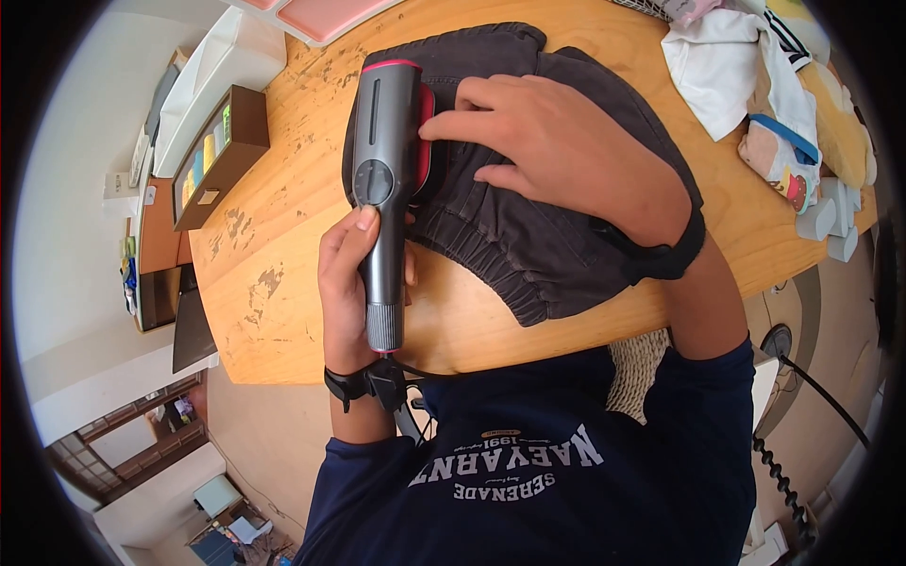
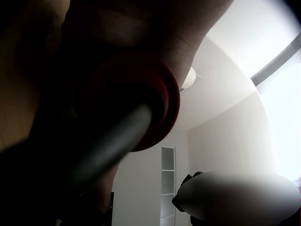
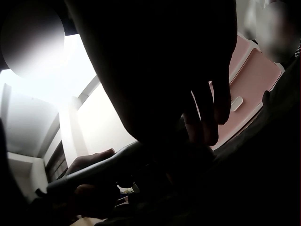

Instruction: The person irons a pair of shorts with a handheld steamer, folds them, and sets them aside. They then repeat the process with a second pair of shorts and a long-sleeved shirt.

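My left hand (image 1: 342, 262) grips the handle of a grey handheld garment steamer (image 1: 385, 118), its thumb just below the round dial. The steamer stands over the left side of dark elastic-waist shorts (image 1: 595, 259) spread on the table. My right hand (image 1: 566, 137) is above the shorts with fingers loosely bent, index fingertip right at the steamer's red-edged head (image 1: 427, 113). In the left wrist view, the handle's red end ring (image 2: 173, 96) and dark cord (image 2: 110, 143) fill the foreground. The right wrist view is very dark, with fingers (image 3: 207, 127) beside the steamer.
A wooden table (image 1: 255, 330) carries the shorts. At its far left are a wooden box (image 1: 247, 123), a white bin (image 1: 231, 57) and a pink tray (image 1: 321, 14). Folded clothes (image 1: 727, 71) and pale grey blocks (image 1: 830, 212) lie at the right. The cord runs down near my lap.
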Demonstrator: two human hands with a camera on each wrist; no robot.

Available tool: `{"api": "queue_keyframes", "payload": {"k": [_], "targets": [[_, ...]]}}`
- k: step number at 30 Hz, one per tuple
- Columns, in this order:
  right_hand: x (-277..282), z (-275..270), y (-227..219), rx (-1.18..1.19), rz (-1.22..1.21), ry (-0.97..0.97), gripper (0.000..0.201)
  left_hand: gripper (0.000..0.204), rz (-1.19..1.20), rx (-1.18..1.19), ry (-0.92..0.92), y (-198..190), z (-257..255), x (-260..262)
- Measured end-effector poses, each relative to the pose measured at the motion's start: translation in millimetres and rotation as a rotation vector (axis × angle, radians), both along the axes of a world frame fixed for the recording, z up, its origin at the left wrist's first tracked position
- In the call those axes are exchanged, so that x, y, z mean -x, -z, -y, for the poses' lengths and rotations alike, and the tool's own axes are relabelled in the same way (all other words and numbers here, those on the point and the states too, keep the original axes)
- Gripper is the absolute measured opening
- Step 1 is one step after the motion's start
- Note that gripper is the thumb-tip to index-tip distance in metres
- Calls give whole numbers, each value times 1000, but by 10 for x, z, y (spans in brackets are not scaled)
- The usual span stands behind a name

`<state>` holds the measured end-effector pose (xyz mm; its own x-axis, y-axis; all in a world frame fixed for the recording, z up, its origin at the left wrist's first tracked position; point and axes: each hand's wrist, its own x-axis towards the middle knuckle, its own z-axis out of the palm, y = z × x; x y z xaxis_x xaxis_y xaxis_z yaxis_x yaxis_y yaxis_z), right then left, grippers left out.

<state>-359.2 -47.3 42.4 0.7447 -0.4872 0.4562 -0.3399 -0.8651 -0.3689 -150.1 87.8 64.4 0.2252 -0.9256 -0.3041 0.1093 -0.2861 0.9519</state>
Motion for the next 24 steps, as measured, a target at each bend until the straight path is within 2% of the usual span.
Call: {"api": "queue_keyframes", "payload": {"k": [8, 10, 14, 16, 24], "targets": [[1, -52, -26, -94, -56, -69, 46, 44, -26, 1, 17, -26, 23, 17], [9, -40, -27, -88, -72, -68, 44, 51, 66, -53, 17, -84, 50, 53], [28, -54, -50, -70, -100, -81, 42, 51, 66, -74, 35, -121, 86, 25], [25, -81, -44, -34, -80, -84, 42, 43, 9, -84, 59, -158, 94, 17], [53, -33, -36, -16, -73, -74, 41, 46, -43, -75, 41, -108, 189, 71]]}}
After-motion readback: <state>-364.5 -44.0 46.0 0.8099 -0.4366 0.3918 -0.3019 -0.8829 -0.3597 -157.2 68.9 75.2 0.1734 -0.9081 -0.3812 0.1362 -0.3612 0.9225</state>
